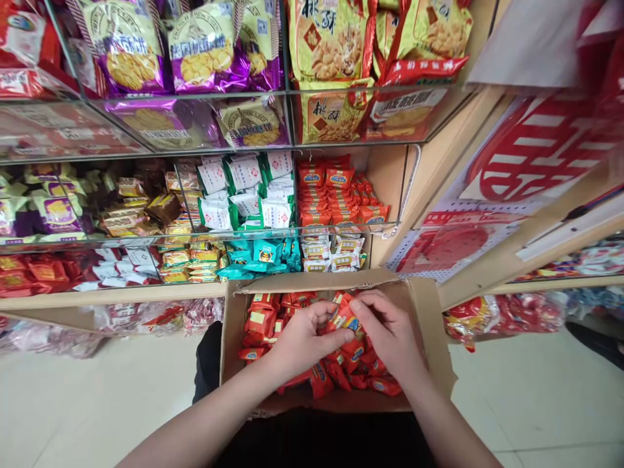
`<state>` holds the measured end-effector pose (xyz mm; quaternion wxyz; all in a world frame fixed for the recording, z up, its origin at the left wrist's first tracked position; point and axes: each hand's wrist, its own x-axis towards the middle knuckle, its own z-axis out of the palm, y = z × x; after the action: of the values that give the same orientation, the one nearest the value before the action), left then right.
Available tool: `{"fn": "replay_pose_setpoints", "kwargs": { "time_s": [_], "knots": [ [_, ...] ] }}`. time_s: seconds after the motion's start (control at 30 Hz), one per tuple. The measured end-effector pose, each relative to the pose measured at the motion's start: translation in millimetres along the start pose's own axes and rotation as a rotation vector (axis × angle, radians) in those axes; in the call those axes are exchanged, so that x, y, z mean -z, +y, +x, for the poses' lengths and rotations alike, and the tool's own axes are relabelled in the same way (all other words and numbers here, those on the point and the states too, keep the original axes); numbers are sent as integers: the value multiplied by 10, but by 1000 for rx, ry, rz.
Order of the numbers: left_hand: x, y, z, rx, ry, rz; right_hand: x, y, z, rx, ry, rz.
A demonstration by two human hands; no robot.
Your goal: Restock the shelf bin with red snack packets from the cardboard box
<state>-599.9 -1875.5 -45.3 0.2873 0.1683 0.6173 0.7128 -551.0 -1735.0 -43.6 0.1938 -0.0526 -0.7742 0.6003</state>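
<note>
An open cardboard box (433,331) sits in front of me, with many small red snack packets (263,318) piled loosely inside. Over the pile, my left hand (316,335) and my right hand (387,325) come together around red packets (344,312). The left thumb and fingers are closed on the packets from the left side. My right fingers and thumb pinch them from the right. How many packets are between the hands is partly hidden by the fingers.
Behind the box, a shelf with clear dividers holds similar red packets (324,188), white-and-green packets (244,175) and teal packets (263,253). Larger biscuit bags (331,45) fill the upper shelf. A wooden side panel (433,149) stands at right. Bagged goods (507,312) lie near the floor.
</note>
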Motion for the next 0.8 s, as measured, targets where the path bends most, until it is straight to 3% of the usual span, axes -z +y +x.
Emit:
{"fn": "replay_pose_setpoints", "kwargs": {
  "time_s": [0.13,0.23,0.4,0.5,0.67,0.8],
  "knots": [
    [11,19,-10,5,138,-125,23,-9,-10,-111,75,8],
    [29,36,12,-10,184,-146,14,8,-8,-181,47,56],
    [22,60,41,-32,151,-22,15,13,30,-108,42,-44],
    [-29,18,58,-95,243,-35,-39,2,17,-78,142,-81],
    [-27,-122,102,-222,445,302,-164,36,-50,-59,207,-81],
    [21,-175,100,-255,452,454,-205,105,-81,-74,188,-101]
  ]
}}
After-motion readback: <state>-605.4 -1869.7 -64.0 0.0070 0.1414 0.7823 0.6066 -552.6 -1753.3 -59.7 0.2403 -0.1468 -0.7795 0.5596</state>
